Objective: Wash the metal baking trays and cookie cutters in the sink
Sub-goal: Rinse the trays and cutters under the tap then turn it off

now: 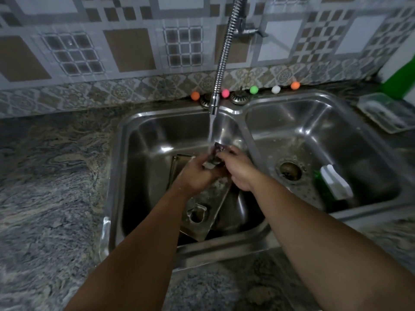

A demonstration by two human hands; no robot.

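Near the centre of the frame, both hands meet under the running water from the faucet [221,59], a flexible coiled metal hose that comes down from the top of the frame and ends just above the left basin of the double sink [116,153]. The left hand [197,173] and the right hand [238,169] are close together, fingers curled around a small metal cookie cutter [215,157], which they hold between them directly in the stream. Its exact shape is blurred by the water and partly hidden by the fingers.

Below the hands, in the same left basin, a metal baking tray [202,205] lies tilted, its near end leaning toward the front wall of the basin. Another cookie cutter [197,213], an open outline shape, rests on that tray toward the lower centre of the frame.

In the right basin, a drain [289,171] sits near the middle, and a green bottle with a white cap [332,187] lies on its side just to the right of it.

Along the back ledge of the sink, small coloured balls [253,89] stand in a row, orange, pink, green, white and orange. At the upper right, a clear plastic container [386,113] rests on the stone-patterned tabletop [51,176] that surrounds the sink. Patterned tiles cover the wall behind.
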